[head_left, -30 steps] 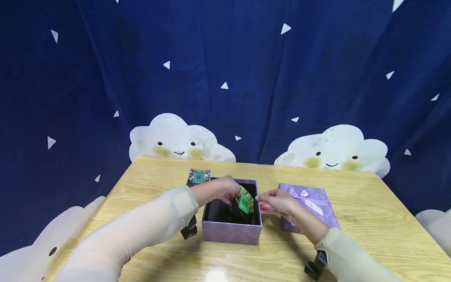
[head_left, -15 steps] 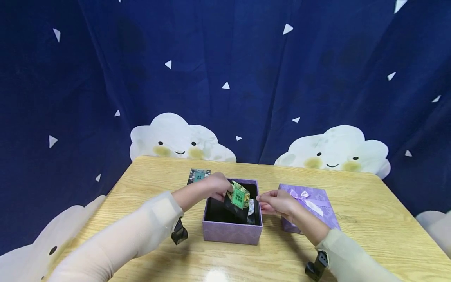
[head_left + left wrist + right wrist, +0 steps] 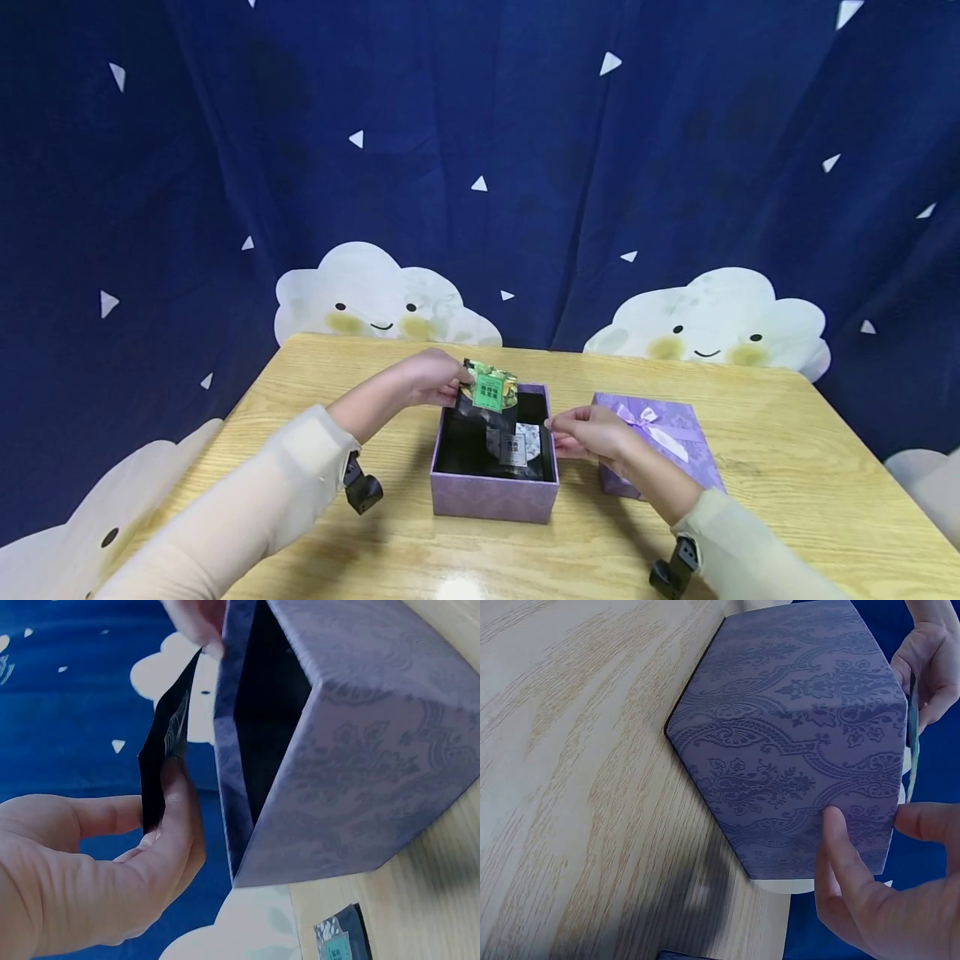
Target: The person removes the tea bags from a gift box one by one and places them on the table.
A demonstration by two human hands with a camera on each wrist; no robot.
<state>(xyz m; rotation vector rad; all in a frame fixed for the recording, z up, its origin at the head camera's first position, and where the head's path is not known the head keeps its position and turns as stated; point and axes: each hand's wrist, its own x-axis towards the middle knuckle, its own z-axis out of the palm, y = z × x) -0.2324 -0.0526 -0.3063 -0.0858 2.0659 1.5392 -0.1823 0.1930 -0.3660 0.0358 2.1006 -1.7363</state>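
Note:
My left hand pinches the edge of a flat black sachet with a green label, holding it over the back left of an open purple box. In the left wrist view the thumb and fingers lie on opposite faces of this sachet. Another sachet, black with a pale grey label, leans inside the box. At the box's right side, my right hand holds the wall by its rim. Its fingertips press the patterned outer face in the right wrist view.
The box's purple lid, with a lilac ribbon bow, lies to the right, under the right forearm. A dark sachet with a teal label lies on the wooden table beside the box. A blue curtain hangs behind.
My left hand has lifted the green-labelled sachet up and leftward out of the box, uncovering the pale-labelled one inside. The right hand has stayed at the rim.

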